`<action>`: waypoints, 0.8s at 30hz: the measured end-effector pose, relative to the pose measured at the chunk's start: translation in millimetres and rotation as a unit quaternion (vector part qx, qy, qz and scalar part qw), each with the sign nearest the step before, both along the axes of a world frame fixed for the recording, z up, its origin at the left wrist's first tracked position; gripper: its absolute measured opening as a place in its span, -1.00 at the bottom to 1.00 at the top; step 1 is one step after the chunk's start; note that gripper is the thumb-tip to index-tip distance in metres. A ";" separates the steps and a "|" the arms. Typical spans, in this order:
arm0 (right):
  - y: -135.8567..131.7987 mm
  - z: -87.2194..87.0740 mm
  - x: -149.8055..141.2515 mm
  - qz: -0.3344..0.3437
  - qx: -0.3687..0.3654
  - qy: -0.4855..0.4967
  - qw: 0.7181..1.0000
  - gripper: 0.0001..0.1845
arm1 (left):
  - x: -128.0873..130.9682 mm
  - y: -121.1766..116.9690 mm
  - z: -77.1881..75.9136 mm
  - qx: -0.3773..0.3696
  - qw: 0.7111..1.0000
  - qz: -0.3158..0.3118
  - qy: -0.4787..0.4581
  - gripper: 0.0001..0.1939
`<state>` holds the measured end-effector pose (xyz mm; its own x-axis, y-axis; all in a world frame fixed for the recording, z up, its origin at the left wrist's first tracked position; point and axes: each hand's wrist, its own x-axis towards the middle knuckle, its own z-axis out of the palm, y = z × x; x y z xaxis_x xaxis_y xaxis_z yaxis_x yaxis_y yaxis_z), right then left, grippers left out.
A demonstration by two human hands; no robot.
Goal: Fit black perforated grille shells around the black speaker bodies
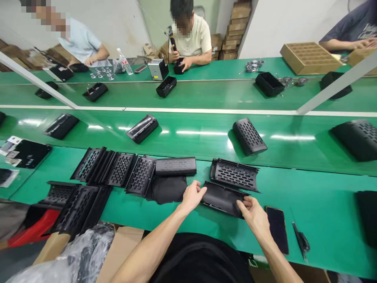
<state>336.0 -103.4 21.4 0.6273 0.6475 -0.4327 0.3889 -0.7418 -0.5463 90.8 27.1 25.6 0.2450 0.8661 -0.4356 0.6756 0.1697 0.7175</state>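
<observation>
A black curved panel [223, 199] lies on the green bench in front of me, its hollow side up and its inside looking smooth and dark. At its left end, my left hand [193, 195] closes thumb and fingers on the edge. My right hand [253, 214] grips the right end, thumb inside the curve. Just behind it rests a black slotted grille panel [235, 175], also hollow side up. To the left of my left hand are a flat sheet of black cloth [170, 189] and a black slotted panel [176, 166] lying face up.
Several slotted panels [118, 169] stand in a row at the left, with more panels [77, 206] at the bench's front edge. A phone [277, 229] and a black-handled tool [301, 240] lie right. Black housings [249, 136] sit on the belt beyond; co-workers [193, 41] sit opposite.
</observation>
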 end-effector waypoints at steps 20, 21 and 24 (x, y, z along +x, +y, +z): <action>9.2 64.9 -26.3 -0.060 0.143 0.150 0.976 -0.39 | -39.4 -5.8 59.9 -0.071 0.971 0.065 -0.218 -0.61; 9.8 67.5 -27.3 -0.062 0.149 0.154 0.975 -0.40 | -40.4 -5.9 62.3 -0.071 0.968 0.066 -0.232 -0.61; 8.8 72.5 -27.7 -0.070 0.162 0.162 0.971 -0.44 | -42.5 -6.9 66.7 -0.088 0.953 0.070 -0.282 -0.61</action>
